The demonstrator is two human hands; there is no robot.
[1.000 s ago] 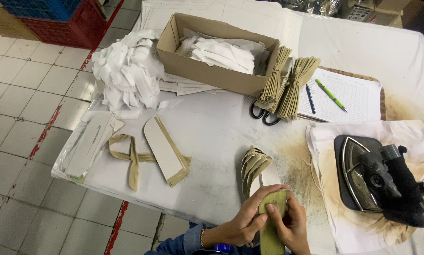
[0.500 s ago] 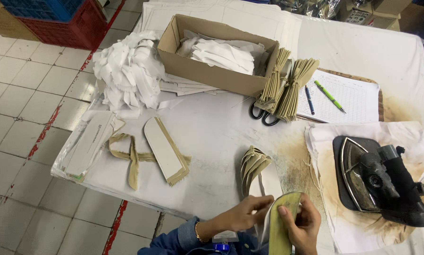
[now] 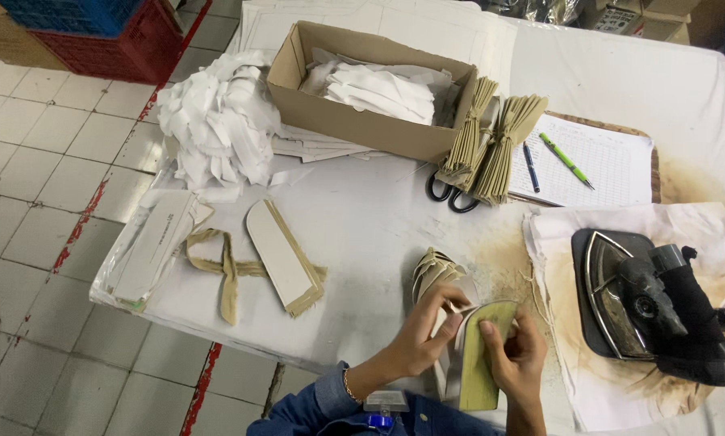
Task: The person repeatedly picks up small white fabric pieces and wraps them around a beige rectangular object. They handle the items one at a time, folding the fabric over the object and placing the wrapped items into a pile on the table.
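2 hands meet at the near edge of the counter [image 3: 362, 218], and we take them from left to right. Our left hand [image 3: 427, 333] is closed in a pinch on a thin white liner [image 3: 465, 310], holding it against the upper edge of the olive insole piece [image 3: 483, 355]. Our right hand [image 3: 514, 355] grips that piece from the other side, thumb pressed flat on its face. To do this well, we judge, the liner should follow the rounded tip edge to edge before we press, with the thumb smoothing outward so no crease sets. The insole piece is long, flat and dull olive-green, rounded at the far end, with a pale rim; it stands tilted up off the counter between both hands. Just beyond it lies a fanned stack of tan strips [image 3: 436, 270]. Toward the right edge rests a black iron [image 3: 661, 311] on a scorched white cloth [image 3: 588, 242].
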